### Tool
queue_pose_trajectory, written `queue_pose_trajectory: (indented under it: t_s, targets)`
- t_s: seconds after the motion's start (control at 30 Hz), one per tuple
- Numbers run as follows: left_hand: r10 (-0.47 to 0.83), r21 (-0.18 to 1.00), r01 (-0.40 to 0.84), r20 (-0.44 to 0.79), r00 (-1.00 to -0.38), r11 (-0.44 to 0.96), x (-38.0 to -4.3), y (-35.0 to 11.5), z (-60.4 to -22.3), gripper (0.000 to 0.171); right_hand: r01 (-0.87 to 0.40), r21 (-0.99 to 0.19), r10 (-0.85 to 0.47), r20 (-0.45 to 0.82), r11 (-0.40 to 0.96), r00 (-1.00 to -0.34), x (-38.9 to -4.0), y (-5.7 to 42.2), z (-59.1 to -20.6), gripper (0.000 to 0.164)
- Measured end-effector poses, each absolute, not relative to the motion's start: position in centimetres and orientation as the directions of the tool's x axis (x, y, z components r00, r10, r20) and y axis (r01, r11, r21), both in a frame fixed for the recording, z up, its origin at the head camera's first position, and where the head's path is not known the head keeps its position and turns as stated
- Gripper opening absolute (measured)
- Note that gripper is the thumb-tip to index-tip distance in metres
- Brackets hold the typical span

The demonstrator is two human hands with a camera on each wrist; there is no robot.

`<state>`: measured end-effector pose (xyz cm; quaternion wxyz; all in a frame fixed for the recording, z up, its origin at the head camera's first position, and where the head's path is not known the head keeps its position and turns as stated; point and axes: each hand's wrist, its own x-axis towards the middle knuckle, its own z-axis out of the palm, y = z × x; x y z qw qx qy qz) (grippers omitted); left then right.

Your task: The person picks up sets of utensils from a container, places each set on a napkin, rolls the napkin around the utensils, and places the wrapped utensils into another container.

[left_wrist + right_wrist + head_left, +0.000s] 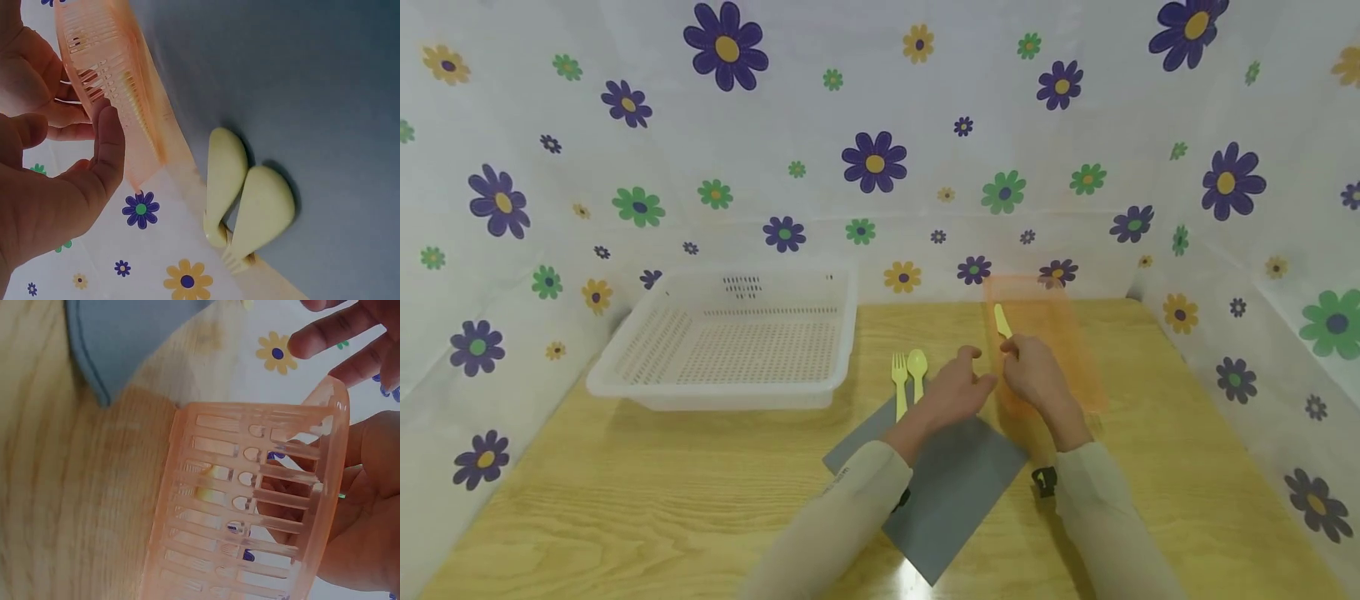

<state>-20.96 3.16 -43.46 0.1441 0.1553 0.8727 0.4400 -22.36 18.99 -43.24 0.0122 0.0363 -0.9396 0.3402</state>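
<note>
Wooden tabletop [662, 483], hands [953, 393] [1036, 372] close together, knife [1002, 322] in right

The things are carried by a yellowish counter [625, 492] patterned with wood grain. At its far left a white perforated basket [711, 389] is set down; at the right, a translucent orange basket [1086, 362]. Between them, nearer the viewer, a grey cloth [951, 500] is laid slantwise, past whose edge a pale yellow fork [900, 392] and spoon [917, 367] are partly extended.
</note>
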Motion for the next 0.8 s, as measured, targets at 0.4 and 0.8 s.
queue_pose_trajectory:
  t_s: [0.4, 0.8]
  targets:
    - [0.406, 0.781, 0.153, -0.138, -0.903, 0.605, -21.5, 5.3, -44.5, 0.048, -0.078, -0.481, -0.051, 0.071, 0.873, -0.996, -22.6, 20.1, -44.8, 0.040]
    - [0.387, 0.770, 0.155, -0.126, -0.913, 0.619, -22.1, 6.9, -44.9, 0.046, -0.063, -0.478, -0.098, -0.049, 0.876, -0.994, -23.0, 20.8, -45.2, 0.043]
